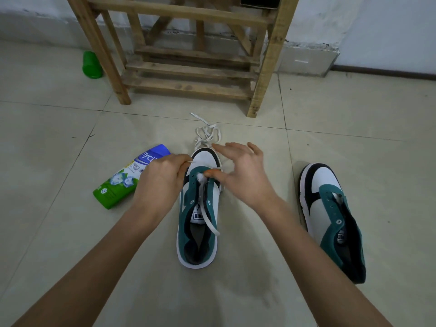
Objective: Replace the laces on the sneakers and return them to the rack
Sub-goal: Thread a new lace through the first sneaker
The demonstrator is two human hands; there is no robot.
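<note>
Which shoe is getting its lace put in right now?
The middle sneaker, between both hands: a white lace runs through its front eyelets. The other sneaker, off to the right, has empty eyelets and nobody touches it.

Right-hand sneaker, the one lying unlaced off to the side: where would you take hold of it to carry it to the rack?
Grip the right sneaker at its heel collar, coming from above: the opening faces up, near the person, and no lace crosses it.
</note>
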